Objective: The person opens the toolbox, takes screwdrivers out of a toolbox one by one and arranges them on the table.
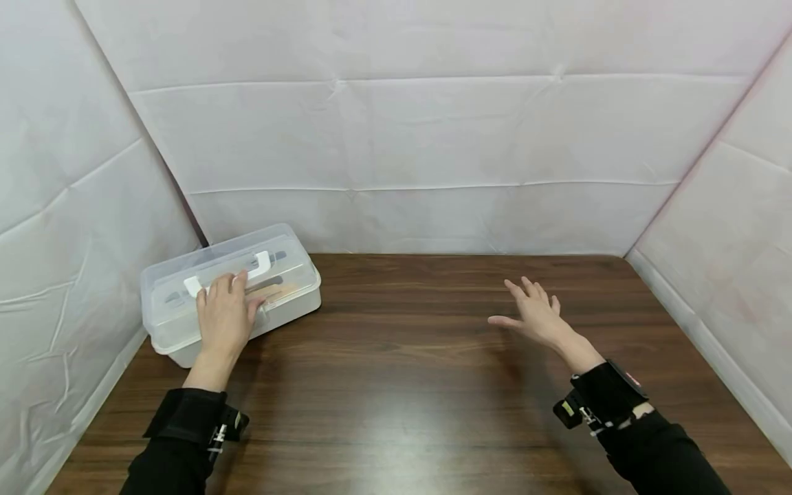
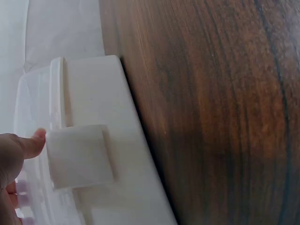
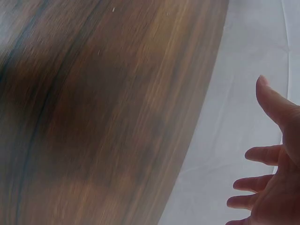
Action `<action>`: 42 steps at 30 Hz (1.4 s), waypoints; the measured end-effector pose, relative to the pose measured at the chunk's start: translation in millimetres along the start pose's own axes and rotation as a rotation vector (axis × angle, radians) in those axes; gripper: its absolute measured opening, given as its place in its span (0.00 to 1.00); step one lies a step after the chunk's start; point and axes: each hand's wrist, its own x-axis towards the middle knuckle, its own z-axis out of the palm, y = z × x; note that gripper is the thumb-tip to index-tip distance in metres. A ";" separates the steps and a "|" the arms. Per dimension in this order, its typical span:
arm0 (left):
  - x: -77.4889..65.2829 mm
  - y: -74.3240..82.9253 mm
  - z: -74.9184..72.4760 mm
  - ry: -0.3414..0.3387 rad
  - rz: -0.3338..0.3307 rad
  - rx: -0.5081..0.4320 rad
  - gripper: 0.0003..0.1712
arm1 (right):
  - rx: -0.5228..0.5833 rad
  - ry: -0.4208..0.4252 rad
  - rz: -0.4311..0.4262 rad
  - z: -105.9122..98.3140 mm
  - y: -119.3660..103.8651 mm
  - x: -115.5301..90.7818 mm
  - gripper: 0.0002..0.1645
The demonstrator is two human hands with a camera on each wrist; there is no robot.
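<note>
A plastic storage box (image 1: 297, 302) with a clear lid (image 1: 216, 258) sits at the left rear of the table. My left hand (image 1: 224, 313) rests on that lid, its fingertips at the white carry handle (image 1: 262, 265) and covering part of it. In the left wrist view, the thumb (image 2: 35, 143) lies beside the upper edge of a white latch (image 2: 79, 157) on the box's side. Blurred dark and tan items show through the lid; their kind is unclear. Over the right part of the table, my right hand (image 1: 537, 315) has its fingers spread and holds nothing.
The brown wood-grain table (image 1: 402, 371) spans the area before me. White sheet walls (image 1: 383, 137) enclose its back and both sides; the box's far left corner is close to the left wall (image 1: 74, 275). Each wrist wears a black strap with a camera.
</note>
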 end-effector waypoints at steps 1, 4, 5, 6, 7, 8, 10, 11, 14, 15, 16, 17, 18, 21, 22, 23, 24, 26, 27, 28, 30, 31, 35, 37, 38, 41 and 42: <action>-0.5 -0.2 0.4 0.006 -0.001 -0.004 0.32 | 0.001 0.005 -0.012 1.9 -1.9 1.4 0.53; -2.1 0.3 1.4 0.032 0.004 -0.023 0.32 | 0.001 0.018 -0.049 7.3 -8.2 5.9 0.50; -2.7 1.1 1.5 0.041 0.008 -0.028 0.32 | 0.003 0.021 -0.061 8.8 -11.0 7.3 0.50; -3.4 2.1 1.6 0.051 0.013 -0.034 0.32 | 0.007 0.024 -0.073 10.4 -13.7 8.9 0.49; -4.2 3.5 1.7 0.060 0.017 -0.039 0.32 | 0.008 0.026 -0.085 11.8 -16.7 10.4 0.49; -5.0 5.1 1.9 0.069 0.020 -0.044 0.32 | 0.009 0.029 -0.098 13.1 -19.7 12.1 0.49; -7.1 8.7 2.3 0.083 0.028 -0.048 0.31 | 0.015 0.030 -0.121 14.9 -27.1 15.6 0.48; -8.3 10.7 2.5 0.089 0.030 -0.048 0.31 | 0.018 0.031 -0.134 15.7 -31.5 17.5 0.47; -11.5 18.3 3.2 0.108 0.028 -0.052 0.30 | 0.031 0.039 -0.178 18.3 -45.2 24.1 0.46; -12.3 21.4 3.5 0.113 0.025 -0.053 0.30 | 0.034 0.042 -0.195 19.2 -50.1 26.2 0.45; -13.2 24.8 3.9 0.117 0.020 -0.054 0.30 | 0.039 0.050 -0.214 20.4 -55.0 28.5 0.44; -13.9 28.5 4.2 0.119 0.013 -0.055 0.30 | 0.047 0.057 -0.233 21.7 -59.8 30.8 0.43; -14.6 32.4 4.5 0.123 0.007 -0.055 0.30 | 0.053 0.064 -0.255 22.9 -64.8 33.1 0.42; -16.5 45.1 5.5 0.131 -0.010 -0.045 0.30 | 0.064 0.083 -0.316 26.6 -79.7 39.7 0.40; -17.0 49.4 5.8 0.133 -0.014 -0.039 0.30 | 0.067 0.089 -0.335 27.5 -84.6 41.8 0.39; -17.6 53.8 5.8 0.136 -0.016 -0.031 0.30 | 0.069 0.095 -0.353 28.2 -89.6 43.8 0.38; -18.1 58.0 5.9 0.139 -0.017 -0.026 0.30 | 0.069 0.100 -0.370 28.6 -94.6 45.5 0.38; -19.0 66.2 6.6 0.140 -0.020 -0.016 0.30 | 0.071 0.113 -0.399 29.2 -104.3 49.1 0.37; -19.5 70.3 7.2 0.139 -0.019 -0.010 0.30 | 0.069 0.123 -0.414 29.4 -108.7 51.2 0.37; -19.9 74.2 8.1 0.139 -0.020 -0.007 0.30 | 0.066 0.132 -0.430 29.7 -113.1 53.3 0.37; -20.4 82.7 9.8 0.137 -0.017 -0.005 0.30 | 0.069 0.147 -0.457 30.0 -121.6 57.4 0.36; -20.5 87.1 10.8 0.134 -0.015 -0.002 0.30 | 0.067 0.155 -0.471 30.2 -125.7 59.4 0.36; -19.8 105.1 14.8 0.116 -0.002 -0.007 0.30 | 0.063 0.172 -0.524 30.4 -139.9 66.0 0.36; -19.4 113.3 17.1 0.101 0.004 -0.009 0.29 | 0.055 0.179 -0.553 30.6 -145.7 68.4 0.35; -19.2 117.3 18.2 0.093 0.006 -0.009 0.29 | 0.055 0.183 -0.566 30.5 -148.2 69.3 0.35; -19.3 128.9 21.2 0.072 0.018 -0.002 0.29 | 0.056 0.195 -0.597 30.7 -153.5 71.4 0.35; -19.4 132.6 22.1 0.068 0.023 0.002 0.29 | 0.058 0.196 -0.602 30.9 -154.5 71.6 0.35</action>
